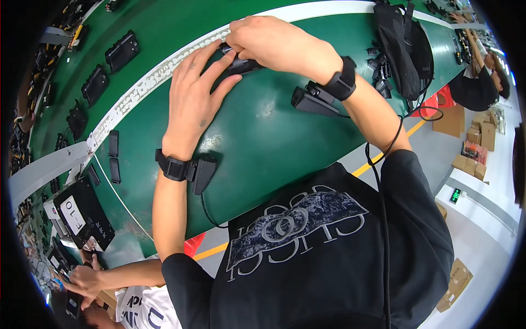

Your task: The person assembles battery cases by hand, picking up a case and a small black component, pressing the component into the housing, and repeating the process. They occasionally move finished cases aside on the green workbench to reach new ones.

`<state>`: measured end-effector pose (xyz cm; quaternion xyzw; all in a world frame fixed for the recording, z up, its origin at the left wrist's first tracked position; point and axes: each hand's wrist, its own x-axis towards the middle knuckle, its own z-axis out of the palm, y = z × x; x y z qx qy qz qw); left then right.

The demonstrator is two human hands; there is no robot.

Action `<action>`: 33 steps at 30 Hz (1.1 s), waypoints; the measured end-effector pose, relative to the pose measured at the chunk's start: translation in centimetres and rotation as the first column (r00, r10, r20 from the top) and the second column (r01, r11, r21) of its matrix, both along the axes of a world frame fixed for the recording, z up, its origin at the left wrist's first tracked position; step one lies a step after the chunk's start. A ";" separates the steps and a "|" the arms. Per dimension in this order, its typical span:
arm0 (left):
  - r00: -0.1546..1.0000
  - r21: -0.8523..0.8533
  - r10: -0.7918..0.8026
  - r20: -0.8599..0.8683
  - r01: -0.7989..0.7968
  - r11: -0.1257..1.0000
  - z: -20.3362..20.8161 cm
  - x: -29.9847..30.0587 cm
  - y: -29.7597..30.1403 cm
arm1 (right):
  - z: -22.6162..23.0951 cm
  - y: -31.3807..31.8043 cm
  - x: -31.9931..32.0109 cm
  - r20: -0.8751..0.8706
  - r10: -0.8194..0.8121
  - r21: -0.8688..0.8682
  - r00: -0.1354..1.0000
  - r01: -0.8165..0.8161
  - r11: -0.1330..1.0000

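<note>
Both my hands meet at a black plastic part (pixel 244 67) by the far edge of the green bench, partly covered by my fingers. My left hand (pixel 193 96) lies over its left end, fingers stretched and thumb apart, fingertips at the part. From the right my right hand (pixel 274 43) reaches over it, its fingers curled and pinched together; what sits between them is hidden. A black strap with a box-shaped device (pixel 204 174) is on my left wrist. A similar strapped device (pixel 315 100) is on my right wrist, with a cable running off it.
A black mesh bag (pixel 404 52) lies at the far right, with several small black pieces (pixel 379 71) beside it. Black housings (pixel 121 52) stand beyond the white rail (pixel 137 98). At left are narrow black pieces (pixel 114 156) and a black box (pixel 85 214). A co-worker's hand (pixel 87 279) shows lower left.
</note>
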<state>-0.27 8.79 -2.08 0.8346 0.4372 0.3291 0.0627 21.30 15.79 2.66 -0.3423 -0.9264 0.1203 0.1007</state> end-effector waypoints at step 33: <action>0.988 -0.249 0.156 0.019 -0.147 0.957 3.3 1.2 0.2 | 6.2 -2.1 3.8 -0.557 -0.151 0.056 0.817 0.219 0.974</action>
